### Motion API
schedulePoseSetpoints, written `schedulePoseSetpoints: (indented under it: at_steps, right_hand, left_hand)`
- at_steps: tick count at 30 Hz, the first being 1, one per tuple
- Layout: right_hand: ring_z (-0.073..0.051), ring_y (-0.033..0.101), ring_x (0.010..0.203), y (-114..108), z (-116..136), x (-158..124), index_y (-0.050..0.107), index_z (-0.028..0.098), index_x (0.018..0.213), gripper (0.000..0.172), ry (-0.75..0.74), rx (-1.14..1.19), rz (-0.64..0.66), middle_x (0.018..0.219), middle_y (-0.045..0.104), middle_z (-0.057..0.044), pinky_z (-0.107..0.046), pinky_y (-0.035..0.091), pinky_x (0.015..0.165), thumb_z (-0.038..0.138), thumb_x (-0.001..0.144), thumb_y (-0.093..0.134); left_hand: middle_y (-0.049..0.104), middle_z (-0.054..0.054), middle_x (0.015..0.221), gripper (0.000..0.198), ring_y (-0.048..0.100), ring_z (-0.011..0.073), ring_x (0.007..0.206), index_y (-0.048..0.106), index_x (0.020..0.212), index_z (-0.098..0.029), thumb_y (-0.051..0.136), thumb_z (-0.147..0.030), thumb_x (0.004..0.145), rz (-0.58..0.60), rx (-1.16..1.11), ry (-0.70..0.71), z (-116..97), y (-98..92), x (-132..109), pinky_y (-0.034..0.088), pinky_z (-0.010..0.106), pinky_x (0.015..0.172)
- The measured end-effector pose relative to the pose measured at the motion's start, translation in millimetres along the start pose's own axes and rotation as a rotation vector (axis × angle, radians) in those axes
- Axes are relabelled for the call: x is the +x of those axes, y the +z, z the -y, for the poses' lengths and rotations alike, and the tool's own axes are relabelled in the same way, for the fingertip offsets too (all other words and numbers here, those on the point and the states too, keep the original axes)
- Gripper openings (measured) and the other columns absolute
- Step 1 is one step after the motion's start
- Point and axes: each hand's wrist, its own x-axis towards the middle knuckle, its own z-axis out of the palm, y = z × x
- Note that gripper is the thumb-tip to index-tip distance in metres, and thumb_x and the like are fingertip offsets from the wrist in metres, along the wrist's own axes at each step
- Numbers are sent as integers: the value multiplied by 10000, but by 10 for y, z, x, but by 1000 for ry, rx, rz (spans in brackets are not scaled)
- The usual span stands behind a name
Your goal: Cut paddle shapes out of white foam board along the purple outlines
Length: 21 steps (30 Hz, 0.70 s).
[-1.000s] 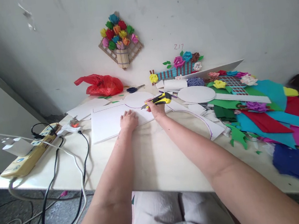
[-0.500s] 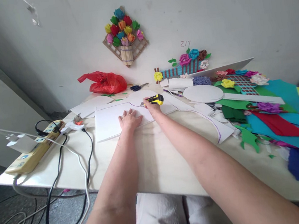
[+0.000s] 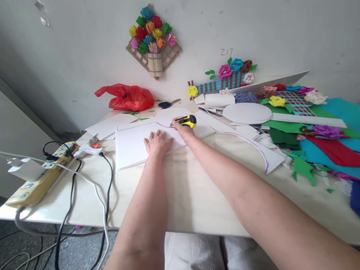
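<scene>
A white foam board (image 3: 132, 146) with a drawn dark line along its far side lies on the table in front of me. My left hand (image 3: 159, 143) rests flat on it, fingers spread, pressing its surface. In my right hand (image 3: 182, 128) is a yellow and black utility knife (image 3: 189, 121), its blade at the drawn curve on the board. The blade tip is too small to tell how deep it sits. Just beyond the board lies another white rounded piece (image 3: 172, 113).
At left are a power strip (image 3: 32, 188), its cables and a glue gun (image 3: 91, 149). Scissors (image 3: 168, 104) and a red plastic bag (image 3: 131, 98) lie at the back. On the right are a white oval (image 3: 247, 112), a curved offcut (image 3: 268, 159) and coloured sheets (image 3: 340, 154).
The view has shifted slightly. My right hand and the knife have moved a little left along the drawn line relative to the board; my left hand stays flat in place.
</scene>
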Motion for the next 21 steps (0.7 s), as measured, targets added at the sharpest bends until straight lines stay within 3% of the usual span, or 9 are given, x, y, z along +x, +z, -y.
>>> schedulePoseSetpoints:
  at_steps: [11, 21]
  right_hand:
    - [-119, 569, 727, 9, -9, 7, 565, 185, 785, 81, -36, -33, 29, 758, 607, 13, -320, 496, 809, 193, 725, 619]
    - [-92, 564, 709, 46, -60, 32, 566, 178, 809, 107, -18, -19, 13, 815, 620, 4, -252, 506, 769, 150, 722, 623]
  left_hand:
    - [291, -42, 1533, 640, 178, 266, 1422, 465, 1374, -309, 354, -606, 817, 11, -8, -4, -33, -55, -60, 129, 529, 1138]
    - [289, -42, 1532, 636, 181, 263, 1420, 465, 1373, -311, 348, -603, 820, 11, -1, -2, -26, -43, -39, 123, 542, 1133]
